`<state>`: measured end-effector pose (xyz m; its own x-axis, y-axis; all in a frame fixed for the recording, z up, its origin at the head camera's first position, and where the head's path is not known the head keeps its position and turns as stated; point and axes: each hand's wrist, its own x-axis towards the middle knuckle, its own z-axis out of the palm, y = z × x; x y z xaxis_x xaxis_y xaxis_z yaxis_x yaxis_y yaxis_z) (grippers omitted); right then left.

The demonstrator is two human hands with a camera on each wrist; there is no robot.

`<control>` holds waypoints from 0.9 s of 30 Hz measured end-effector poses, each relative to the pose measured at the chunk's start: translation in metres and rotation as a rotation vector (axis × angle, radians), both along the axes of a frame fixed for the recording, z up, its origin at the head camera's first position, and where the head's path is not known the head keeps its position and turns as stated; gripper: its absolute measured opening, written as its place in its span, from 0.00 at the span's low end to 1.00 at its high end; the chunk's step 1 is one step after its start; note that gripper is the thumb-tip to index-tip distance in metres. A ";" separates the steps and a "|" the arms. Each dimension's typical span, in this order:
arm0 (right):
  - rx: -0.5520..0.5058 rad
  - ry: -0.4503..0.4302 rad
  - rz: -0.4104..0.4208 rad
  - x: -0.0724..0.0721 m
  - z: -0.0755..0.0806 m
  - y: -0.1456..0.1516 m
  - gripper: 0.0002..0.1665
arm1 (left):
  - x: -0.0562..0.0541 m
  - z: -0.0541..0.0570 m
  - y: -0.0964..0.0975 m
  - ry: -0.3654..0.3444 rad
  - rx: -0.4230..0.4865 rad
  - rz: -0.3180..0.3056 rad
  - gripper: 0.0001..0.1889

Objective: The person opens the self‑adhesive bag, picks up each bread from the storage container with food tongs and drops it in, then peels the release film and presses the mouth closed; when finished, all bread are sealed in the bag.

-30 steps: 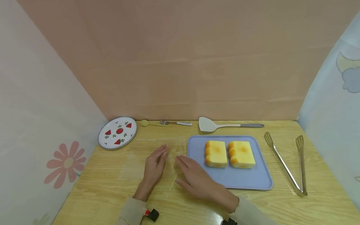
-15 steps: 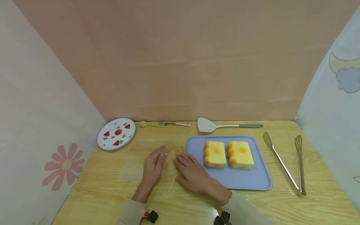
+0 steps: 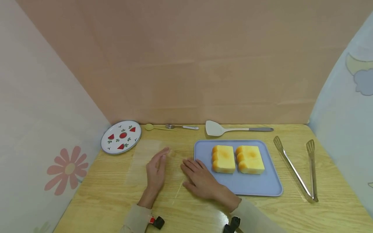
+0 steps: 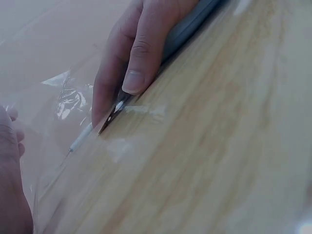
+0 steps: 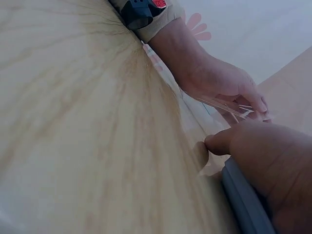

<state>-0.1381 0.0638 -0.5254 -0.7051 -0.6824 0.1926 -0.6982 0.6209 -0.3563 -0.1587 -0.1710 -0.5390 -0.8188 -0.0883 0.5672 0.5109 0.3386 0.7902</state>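
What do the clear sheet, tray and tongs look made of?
Clear sheet: probably thin plastic film, glossy; see-through with creased highlights.
Tray: likely plastic, possibly coated metal, satin; even blue colour.
Tongs: apparently metal, polished; silvery glints.

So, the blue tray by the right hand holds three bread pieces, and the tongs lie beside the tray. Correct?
Not three: the head view shows the blue tray by the right hand holding two bread pieces, with the tongs beside the tray.

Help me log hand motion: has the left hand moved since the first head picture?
Yes: judged against the blue tray, the left hand has shifted slightly leftward, away from it, in the head view.
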 end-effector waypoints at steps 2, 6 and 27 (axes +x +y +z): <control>-0.004 -0.004 -0.001 0.000 0.000 0.000 0.39 | 0.000 0.000 0.000 0.008 0.025 -0.001 0.15; -0.004 -0.013 0.000 0.001 0.002 0.000 0.39 | 0.000 0.002 0.000 0.020 0.063 0.001 0.15; -0.027 -0.045 0.003 0.002 0.000 0.001 0.44 | 0.000 0.001 0.001 -0.074 0.050 -0.018 0.14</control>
